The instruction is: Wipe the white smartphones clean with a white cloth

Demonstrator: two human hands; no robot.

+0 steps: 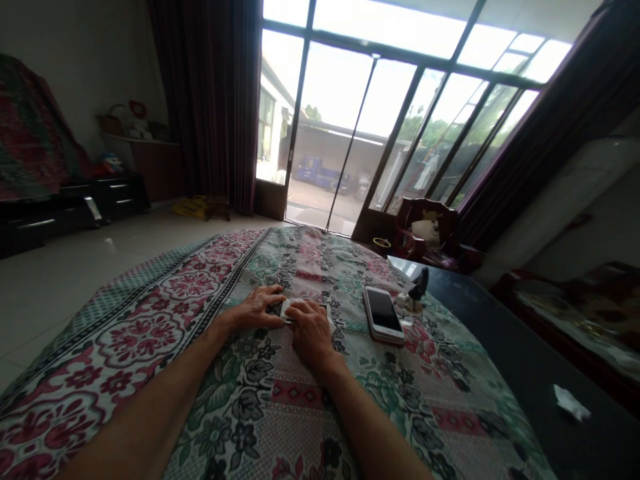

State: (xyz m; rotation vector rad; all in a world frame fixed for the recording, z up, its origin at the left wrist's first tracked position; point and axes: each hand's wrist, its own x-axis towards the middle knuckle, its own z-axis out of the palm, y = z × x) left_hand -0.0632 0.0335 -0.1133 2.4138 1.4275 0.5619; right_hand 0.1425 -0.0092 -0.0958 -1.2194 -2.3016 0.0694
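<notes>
Two bare hands, one small white flat item (285,311) (too covered to name) on the patterned tablecloth (300,393), mid-tabletop. Left hand (255,308): fingers loosely spread, thumb apart, at the item's left end; can't tell whether they grip it. Right hand (313,333): fingers bent down over the item's top; grip hidden. One white smartphone (384,312), dark screen up, lies right of the hands, well apart from them. Just beyond it, one black-topped clear object (419,287). One crumpled white tissue (571,403) at far right on one black surface (480,320).
</notes>
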